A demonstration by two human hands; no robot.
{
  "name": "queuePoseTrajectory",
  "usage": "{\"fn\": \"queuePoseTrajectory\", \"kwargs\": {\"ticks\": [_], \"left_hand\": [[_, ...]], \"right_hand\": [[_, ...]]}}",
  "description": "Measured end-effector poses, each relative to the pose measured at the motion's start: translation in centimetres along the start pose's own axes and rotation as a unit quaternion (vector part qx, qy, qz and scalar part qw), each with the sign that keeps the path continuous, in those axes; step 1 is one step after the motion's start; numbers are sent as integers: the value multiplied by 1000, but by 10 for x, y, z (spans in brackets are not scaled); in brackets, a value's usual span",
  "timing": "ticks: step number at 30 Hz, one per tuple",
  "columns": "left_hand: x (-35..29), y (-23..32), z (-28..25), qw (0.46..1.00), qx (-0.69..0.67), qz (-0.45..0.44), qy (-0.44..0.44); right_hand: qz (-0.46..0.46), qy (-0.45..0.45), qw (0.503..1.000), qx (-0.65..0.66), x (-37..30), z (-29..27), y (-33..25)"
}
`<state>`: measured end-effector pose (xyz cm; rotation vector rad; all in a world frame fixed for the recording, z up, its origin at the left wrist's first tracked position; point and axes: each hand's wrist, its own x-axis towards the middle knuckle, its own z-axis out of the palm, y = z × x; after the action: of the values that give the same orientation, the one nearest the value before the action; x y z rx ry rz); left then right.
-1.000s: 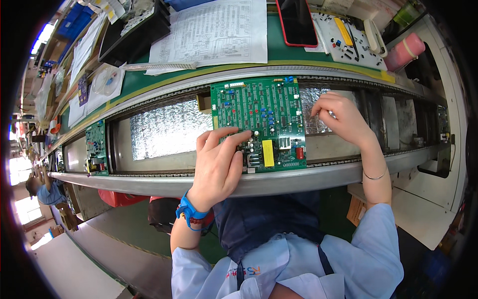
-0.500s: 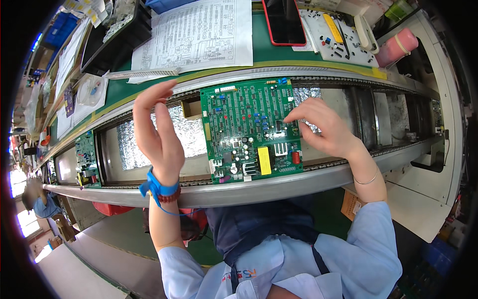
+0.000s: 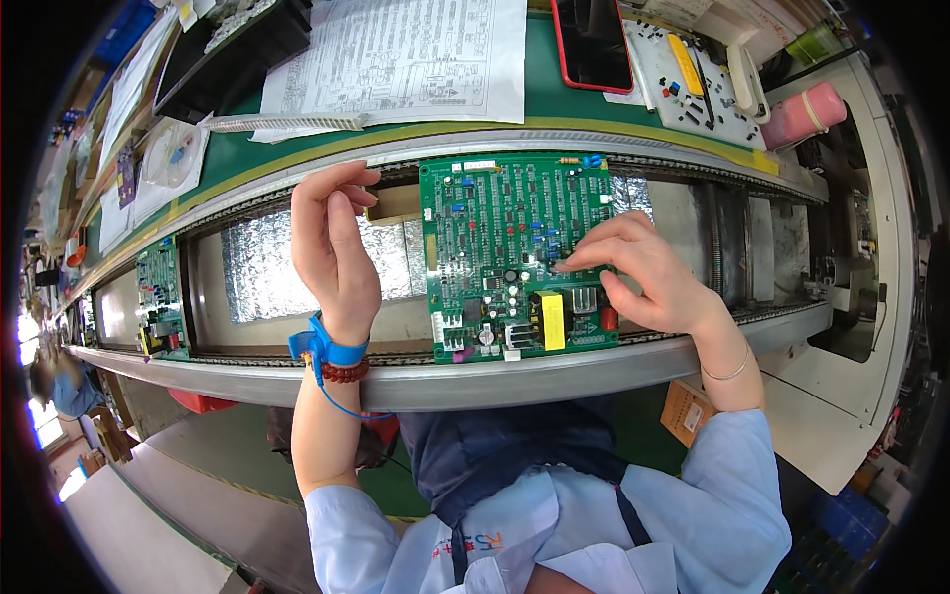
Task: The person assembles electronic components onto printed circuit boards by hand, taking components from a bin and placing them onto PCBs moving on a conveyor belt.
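A green circuit board (image 3: 475,287) lies across the rails in front of me, crowded with small parts. Toward its near side stand a yellow transformer (image 3: 553,321) and silver heat sinks (image 3: 585,300). My right hand (image 3: 648,272) is over the board's right side, its fingers stretched out loosely. One fingertip reaches small parts near the middle right; I cannot tell whether it touches them. My left hand (image 3: 341,247) is raised left of the board, open, with nothing in it. A blue wrist strap (image 3: 332,345) with a cord circles that wrist.
The metal front rail (image 3: 396,388) runs between me and the board. Another circuit board (image 3: 160,297) sits further left on the line. Beyond the rails are a printed diagram sheet (image 3: 426,59), a red-edged phone (image 3: 592,45), a white tray (image 3: 683,84) of small parts and a black bin (image 3: 228,59).
The view has shifted, so the board appears farther right. My right fingertips have moved left and nearer to me across the board. My left hand stays raised and open beside it.
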<state>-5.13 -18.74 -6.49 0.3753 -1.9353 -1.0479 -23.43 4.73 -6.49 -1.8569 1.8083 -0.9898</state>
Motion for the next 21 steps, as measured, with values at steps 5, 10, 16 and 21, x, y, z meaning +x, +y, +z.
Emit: {"fn": "queuePoseTrajectory", "kwargs": {"ticks": [5,10,16,21], "left_hand": [[-1,0,1,1000,-4,-9,5],[-1,-1,-1,1000,6,-9,10],[0,-3,-1,1000,14,-13,13],[0,-2,1,1000,12,-13,13]], "right_hand": [[34,39,999,-16,-3,-10,6],[41,57,997,-44,-2,-10,7],[58,51,995,-65,-1,-10,7],[30,76,996,-42,-3,-9,6]]}}
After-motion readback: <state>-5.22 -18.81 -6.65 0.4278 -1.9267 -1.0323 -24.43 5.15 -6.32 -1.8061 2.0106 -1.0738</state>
